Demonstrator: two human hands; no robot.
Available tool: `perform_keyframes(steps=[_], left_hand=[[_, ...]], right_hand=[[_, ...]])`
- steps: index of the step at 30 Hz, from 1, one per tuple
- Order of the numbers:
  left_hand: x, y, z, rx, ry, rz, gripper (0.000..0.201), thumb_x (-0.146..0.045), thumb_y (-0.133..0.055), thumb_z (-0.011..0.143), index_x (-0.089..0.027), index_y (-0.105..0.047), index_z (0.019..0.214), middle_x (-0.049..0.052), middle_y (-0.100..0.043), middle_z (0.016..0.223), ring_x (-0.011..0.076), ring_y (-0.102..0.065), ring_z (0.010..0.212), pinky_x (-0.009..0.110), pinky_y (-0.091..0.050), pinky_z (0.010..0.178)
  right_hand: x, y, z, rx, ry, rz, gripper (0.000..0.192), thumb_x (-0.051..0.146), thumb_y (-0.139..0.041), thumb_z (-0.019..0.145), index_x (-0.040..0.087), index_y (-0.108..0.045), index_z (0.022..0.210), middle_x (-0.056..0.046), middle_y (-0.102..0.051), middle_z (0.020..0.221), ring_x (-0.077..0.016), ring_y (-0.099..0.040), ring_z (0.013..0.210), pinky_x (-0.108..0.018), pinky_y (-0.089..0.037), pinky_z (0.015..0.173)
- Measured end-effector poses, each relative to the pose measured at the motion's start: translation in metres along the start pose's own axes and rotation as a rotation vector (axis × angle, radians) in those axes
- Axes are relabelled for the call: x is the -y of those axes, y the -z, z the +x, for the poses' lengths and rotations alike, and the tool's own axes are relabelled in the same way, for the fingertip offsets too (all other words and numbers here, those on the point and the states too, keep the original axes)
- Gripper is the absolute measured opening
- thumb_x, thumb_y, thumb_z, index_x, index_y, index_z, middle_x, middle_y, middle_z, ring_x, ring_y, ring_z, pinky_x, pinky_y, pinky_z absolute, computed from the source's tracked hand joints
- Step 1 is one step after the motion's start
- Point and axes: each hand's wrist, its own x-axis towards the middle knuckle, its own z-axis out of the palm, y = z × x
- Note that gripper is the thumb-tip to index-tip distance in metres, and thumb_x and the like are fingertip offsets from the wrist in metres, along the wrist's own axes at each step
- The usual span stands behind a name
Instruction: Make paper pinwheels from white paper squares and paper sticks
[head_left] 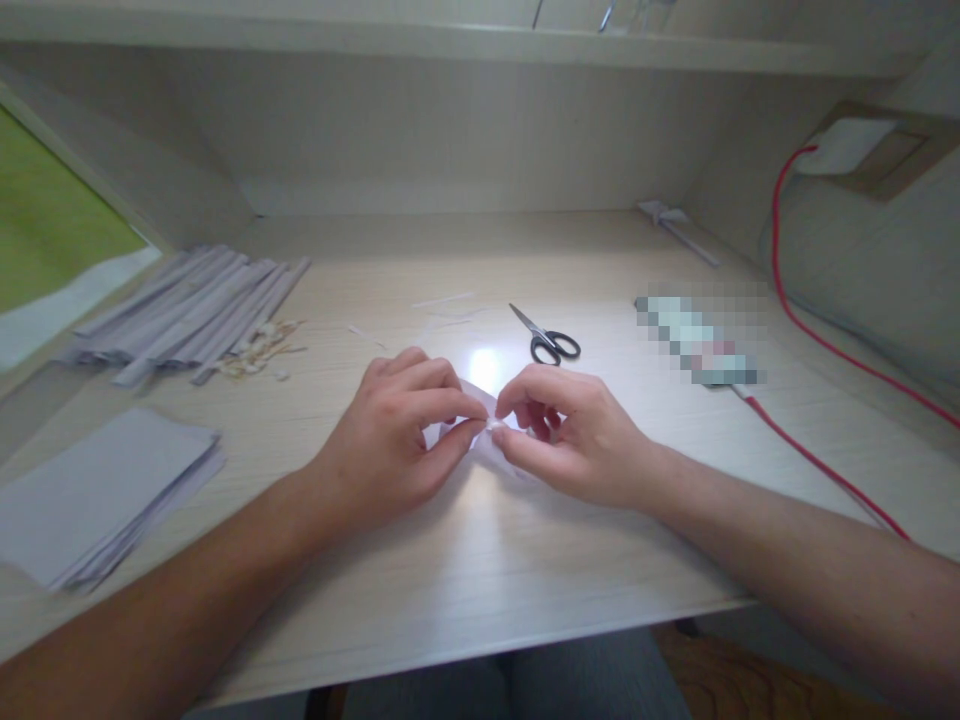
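On a pale wooden desk (480,570), scissors (551,340), paper stack (97,490), red cable (817,460), shelf above (450,40)

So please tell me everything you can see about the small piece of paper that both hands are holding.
The small piece of paper looks white and thin, folded or creased, though its exact shape is mostly hidden. It sits low over the wooden desk, near the middle, in front of the scissors. The left hand pinches it from one side and the right hand from the other, fingertips almost meeting. A corner shows above the fingers and another below the right hand. Bright glare lies just behind it.
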Motion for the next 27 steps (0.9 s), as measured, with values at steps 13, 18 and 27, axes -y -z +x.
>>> perform_keyframes(steps=[13,18,27], left_hand=[[-0.0035,-0.0017,-0.0008,-0.007,-0.006,0.069,0.014,-0.018,-0.063,0.090,-0.025,-0.076,0.092,0.003,-0.068,0.084,0.0217,-0.058,0.086,0.040,-0.040,0.082],[-0.0029,0.0000,-0.0003,-0.066,0.032,-0.006,0.011,-0.018,-0.064,0.089,-0.022,-0.074,0.091,0.003,-0.067,0.084,0.0205,-0.059,0.085,0.038,-0.043,0.082],[0.0042,0.0025,0.0005,-0.205,0.426,-0.124,0.030,-0.038,-0.068,0.090,-0.022,-0.069,0.116,0.001,-0.070,0.089,0.0163,-0.063,0.078,0.025,-0.046,0.061]], right_hand=[[-0.0024,-0.0016,-0.0013,0.060,-0.114,0.076,0.007,0.021,-0.067,0.087,0.015,-0.070,0.090,0.005,-0.053,0.062,-0.0095,-0.048,0.056,-0.024,-0.036,0.055],[-0.0017,-0.0017,-0.0014,0.043,-0.142,0.098,0.007,0.021,-0.067,0.088,0.015,-0.070,0.088,0.005,-0.052,0.059,-0.0085,-0.047,0.053,-0.024,-0.035,0.053],[-0.0013,-0.0033,0.0002,-0.111,-0.131,0.004,0.008,0.022,-0.068,0.088,0.015,-0.070,0.087,0.007,-0.051,0.058,-0.0083,-0.046,0.052,-0.024,-0.037,0.053]])
